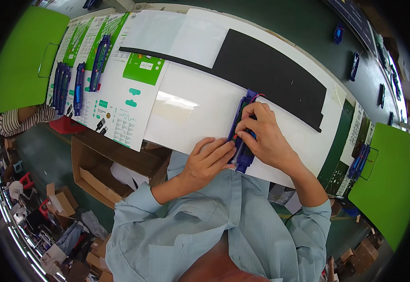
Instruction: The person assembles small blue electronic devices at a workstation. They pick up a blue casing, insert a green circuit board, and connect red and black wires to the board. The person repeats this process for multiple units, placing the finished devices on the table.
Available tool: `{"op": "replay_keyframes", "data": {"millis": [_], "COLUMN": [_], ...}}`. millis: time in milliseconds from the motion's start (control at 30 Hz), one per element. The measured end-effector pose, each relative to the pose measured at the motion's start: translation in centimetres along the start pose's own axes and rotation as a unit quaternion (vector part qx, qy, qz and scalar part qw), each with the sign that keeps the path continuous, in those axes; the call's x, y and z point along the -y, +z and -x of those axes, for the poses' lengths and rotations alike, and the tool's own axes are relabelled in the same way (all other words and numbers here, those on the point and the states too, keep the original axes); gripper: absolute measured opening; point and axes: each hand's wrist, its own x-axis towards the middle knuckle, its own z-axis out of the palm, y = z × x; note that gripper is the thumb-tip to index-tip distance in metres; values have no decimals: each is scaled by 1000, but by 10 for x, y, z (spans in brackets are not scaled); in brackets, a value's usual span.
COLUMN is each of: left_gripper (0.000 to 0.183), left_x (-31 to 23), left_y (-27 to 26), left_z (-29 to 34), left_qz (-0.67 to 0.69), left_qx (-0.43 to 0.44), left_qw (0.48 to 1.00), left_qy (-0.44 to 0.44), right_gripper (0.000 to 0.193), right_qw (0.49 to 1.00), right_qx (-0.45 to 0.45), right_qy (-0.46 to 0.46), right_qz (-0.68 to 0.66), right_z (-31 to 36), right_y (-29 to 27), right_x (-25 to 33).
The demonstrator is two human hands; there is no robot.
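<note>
A long dark-blue plastic housing (243,162) lies on the white worktop in front of me, pointing away from my body. Part of a green board shows inside it, and a thin pink-red wire (260,95) sticks out at its far end. My left hand (206,163) grips the near left side of the housing, fingers together on its edge. Over the housing's middle, my right hand (266,136) is closed, thumb and fingertips pinched. Whatever those fingertips hold is hidden.
Several similar blue housings (79,89) lie on printed sheets at the left. A black mat (268,61) covers the back of the white worktop (181,117). Green panels (23,61) stand at both sides. An open cardboard box (94,188) sits below left, near another person's striped sleeve (23,120).
</note>
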Motion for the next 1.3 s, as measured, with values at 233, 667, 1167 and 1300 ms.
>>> {"op": "replay_keyframes", "data": {"millis": [233,667,1167,1300], "left_gripper": [53,51,46,47], "left_x": [0,0,0,-1], "left_y": [0,-1,-1,-1], "left_z": [-2,-3,-1,-1], "left_qz": [0,-3,7,1], "left_qx": [-3,1,14,14], "left_qw": [1000,1000,1000,1000], "left_qy": [2,4,-7,-8], "right_gripper": [5,12,9,11], "right_qw": [997,998,992,989], "right_qx": [-44,-58,-48,-40], "right_qy": [-41,-37,-95,-125], "right_qz": [49,-3,69,64], "right_z": [2,7,4,4], "right_y": [4,11,6,8], "right_x": [2,-6,-8,-14]}}
